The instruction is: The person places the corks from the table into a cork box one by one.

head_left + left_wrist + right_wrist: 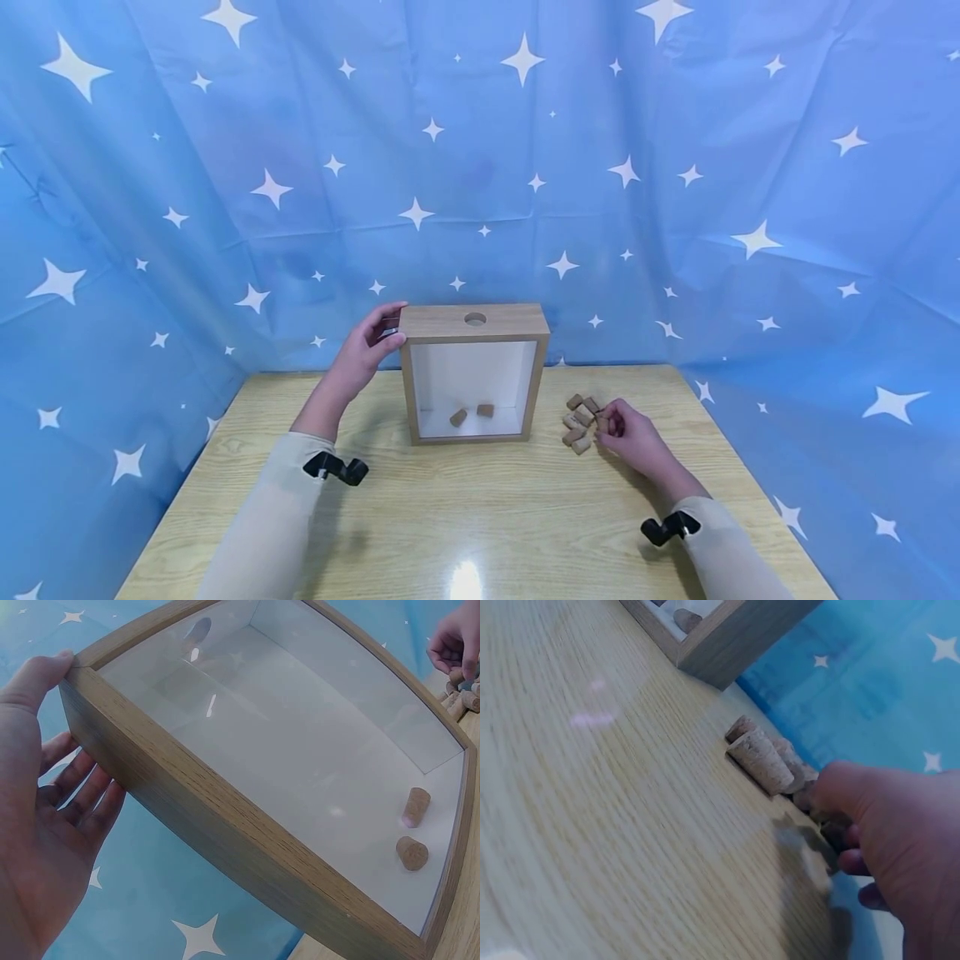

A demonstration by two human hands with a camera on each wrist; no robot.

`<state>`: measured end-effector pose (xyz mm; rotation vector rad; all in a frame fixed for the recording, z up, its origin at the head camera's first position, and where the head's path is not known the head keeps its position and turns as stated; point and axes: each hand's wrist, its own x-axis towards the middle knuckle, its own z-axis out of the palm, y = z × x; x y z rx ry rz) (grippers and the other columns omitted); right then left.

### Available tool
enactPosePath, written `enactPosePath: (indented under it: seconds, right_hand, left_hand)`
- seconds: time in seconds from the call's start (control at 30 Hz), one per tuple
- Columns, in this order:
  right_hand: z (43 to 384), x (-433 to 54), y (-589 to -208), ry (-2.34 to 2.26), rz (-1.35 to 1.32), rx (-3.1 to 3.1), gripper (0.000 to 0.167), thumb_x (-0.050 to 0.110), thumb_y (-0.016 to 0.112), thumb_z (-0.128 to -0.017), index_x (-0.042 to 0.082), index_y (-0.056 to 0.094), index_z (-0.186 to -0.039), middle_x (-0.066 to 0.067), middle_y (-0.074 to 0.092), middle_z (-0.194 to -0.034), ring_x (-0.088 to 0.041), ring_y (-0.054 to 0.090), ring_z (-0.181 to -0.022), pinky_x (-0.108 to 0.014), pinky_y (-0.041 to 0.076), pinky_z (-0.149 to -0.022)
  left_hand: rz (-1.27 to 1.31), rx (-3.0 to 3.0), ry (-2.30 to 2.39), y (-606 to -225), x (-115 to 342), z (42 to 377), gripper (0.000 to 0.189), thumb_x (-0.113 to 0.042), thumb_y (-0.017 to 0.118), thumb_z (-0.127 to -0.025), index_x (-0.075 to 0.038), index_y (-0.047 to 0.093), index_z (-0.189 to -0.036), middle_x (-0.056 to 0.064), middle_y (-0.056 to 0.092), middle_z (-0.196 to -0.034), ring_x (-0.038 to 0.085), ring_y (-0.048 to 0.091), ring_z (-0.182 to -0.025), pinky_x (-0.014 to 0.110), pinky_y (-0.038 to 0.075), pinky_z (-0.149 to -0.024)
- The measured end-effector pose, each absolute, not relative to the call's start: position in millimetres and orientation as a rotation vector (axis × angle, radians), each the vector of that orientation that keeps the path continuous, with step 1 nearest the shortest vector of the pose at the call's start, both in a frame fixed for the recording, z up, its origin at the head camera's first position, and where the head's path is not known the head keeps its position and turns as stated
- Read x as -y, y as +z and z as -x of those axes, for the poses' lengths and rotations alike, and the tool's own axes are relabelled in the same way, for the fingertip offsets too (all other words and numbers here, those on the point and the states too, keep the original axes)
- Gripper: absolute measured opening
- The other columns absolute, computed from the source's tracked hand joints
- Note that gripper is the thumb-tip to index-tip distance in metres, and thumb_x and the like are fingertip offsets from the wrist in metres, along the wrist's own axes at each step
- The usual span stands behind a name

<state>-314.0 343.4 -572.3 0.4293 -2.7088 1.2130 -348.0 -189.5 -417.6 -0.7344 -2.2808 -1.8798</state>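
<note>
A wooden shadow box (474,322) with a clear front and a round hole in its top stands upright on the table. Two corks, one tilted (458,417) and one lying flat (485,411), are at the bottom inside it. My left hand (362,354) grips the box's upper left corner, thumb at the front edge and fingers round the side and back. To the right of the box, my right hand (632,437) pinches a cork (602,424) at the edge of a small pile of corks (576,421). In the right wrist view the hand partly hides the pile (759,759).
The light wood table (450,500) ends at its back edge close behind the box. A blue curtain with white stars (480,167) hangs behind and along both sides. Each sleeved wrist carries a black camera mount, left (335,468) and right (670,527).
</note>
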Motion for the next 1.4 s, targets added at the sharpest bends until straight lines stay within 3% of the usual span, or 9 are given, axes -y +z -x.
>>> enactPosePath:
  seconds: [0.4,0.93,1.4]
  right_hand:
    - [314,-331,-549,1.21,-0.467,2.649,0.03,-0.001,0.084,-0.095,0.013,0.063,-0.11,-0.004,0.062,-0.091,-0.019,0.06,-0.081,-0.028,0.052,-0.068]
    - [314,-311,-512,1.202,-0.553,2.611,0.029,-0.001,0.082,-0.096,0.01,0.063,-0.115,-0.007,0.069,-0.098,-0.021,0.068,-0.089,-0.029,0.059,-0.076]
    - [319,-302,-485,1.275,-0.496,2.664,0.028,0.003,0.079,-0.101,0.01,0.062,-0.122,-0.01,0.069,-0.099,-0.028,0.066,-0.086,-0.033,0.059,-0.065]
  left_hand:
    - [0.751,2.257,-1.906,-418,189,349,0.06,-0.022,0.065,-0.112,-0.008,0.046,-0.167,0.018,0.049,-0.161,0.036,0.048,-0.148,0.025,0.049,-0.108]
    - [0.755,2.263,-1.892,-419,191,349,0.061,-0.025,0.066,-0.112,-0.011,0.046,-0.167,0.018,0.051,-0.16,0.036,0.047,-0.149,0.027,0.048,-0.11]
    - [0.747,2.26,-1.897,-419,190,350,0.059,-0.024,0.066,-0.112,-0.011,0.047,-0.167,0.017,0.05,-0.161,0.035,0.048,-0.149,0.026,0.049,-0.11]
